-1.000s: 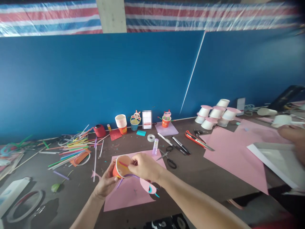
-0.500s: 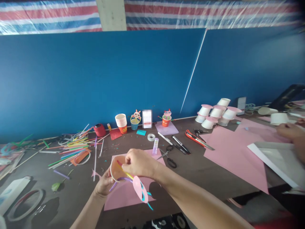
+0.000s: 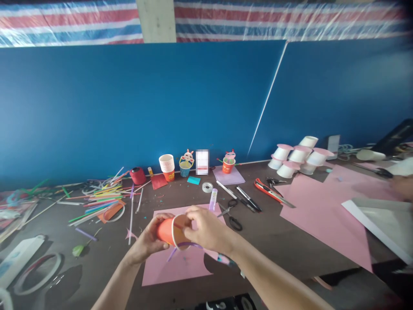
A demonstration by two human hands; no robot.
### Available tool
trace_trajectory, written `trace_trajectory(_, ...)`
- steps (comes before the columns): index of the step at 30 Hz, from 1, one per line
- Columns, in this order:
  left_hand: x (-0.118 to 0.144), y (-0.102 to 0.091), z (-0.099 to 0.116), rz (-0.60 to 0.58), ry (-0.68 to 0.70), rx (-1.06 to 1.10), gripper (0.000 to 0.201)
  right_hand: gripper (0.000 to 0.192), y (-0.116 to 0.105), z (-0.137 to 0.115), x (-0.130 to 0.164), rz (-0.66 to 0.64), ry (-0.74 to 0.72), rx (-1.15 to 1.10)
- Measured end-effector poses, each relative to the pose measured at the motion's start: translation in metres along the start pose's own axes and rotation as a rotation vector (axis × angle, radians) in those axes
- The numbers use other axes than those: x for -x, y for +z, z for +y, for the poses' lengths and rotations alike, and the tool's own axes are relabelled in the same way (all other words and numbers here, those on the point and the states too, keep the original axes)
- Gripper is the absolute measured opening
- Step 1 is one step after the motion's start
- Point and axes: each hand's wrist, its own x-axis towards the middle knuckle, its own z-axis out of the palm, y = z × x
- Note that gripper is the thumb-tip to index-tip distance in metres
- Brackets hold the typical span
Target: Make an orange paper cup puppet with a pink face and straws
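Observation:
An orange paper cup (image 3: 165, 231) lies tipped on its side in the air, its white-rimmed mouth facing right. My left hand (image 3: 150, 239) wraps around the cup's body. At the mouth, my right hand (image 3: 201, 228) has its closed fingertips inside the rim, on a straw mostly hidden by the hand. A purple straw (image 3: 172, 254) crosses the lower rim. Under my right wrist hangs a pink paper cutout with blue pieces (image 3: 222, 258), partly covered and blurred. Below the cup is a pink paper sheet (image 3: 174, 273).
Scissors (image 3: 231, 211), a glue stick (image 3: 213, 199), a tape roll (image 3: 207, 187), pens and a red cutter (image 3: 269, 191) lie beyond my hands. Coloured straws (image 3: 103, 204) spread at left. Stacked white cups (image 3: 300, 155) stand at right, near another person's blurred hand (image 3: 403, 187).
The cup has turned, so its orange side shows and its mouth faces right. My right hand has shifted right with the pink cutout, which is now mostly under my wrist.

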Motion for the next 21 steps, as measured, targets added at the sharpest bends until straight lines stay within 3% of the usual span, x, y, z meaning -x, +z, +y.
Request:
trace_trajectory(4, -0.003, 0.009, 0.026, -0.026, 0.188, -0.524, 0.049, 0.007, -0.002, 0.014, 0.013, 0.043, 0.016, -0.080)
trace_trajectory(8, 0.002, 0.020, 0.027, 0.011, 0.384, -0.881, 0.043, 0.007, 0.004, 0.024, 0.029, 0.112, 0.057, -0.144)
trace_trajectory(16, 0.011, 0.024, 0.001, 0.079, 0.602, -1.072, 0.048, 0.011, 0.021, 0.042, 0.043, 0.191, 0.069, -0.353)
trace_trajectory(21, 0.013, 0.021, -0.006, 0.091, 0.626, -1.062, 0.052, 0.012, 0.026, 0.048, 0.043, 0.230, 0.013, -0.400)
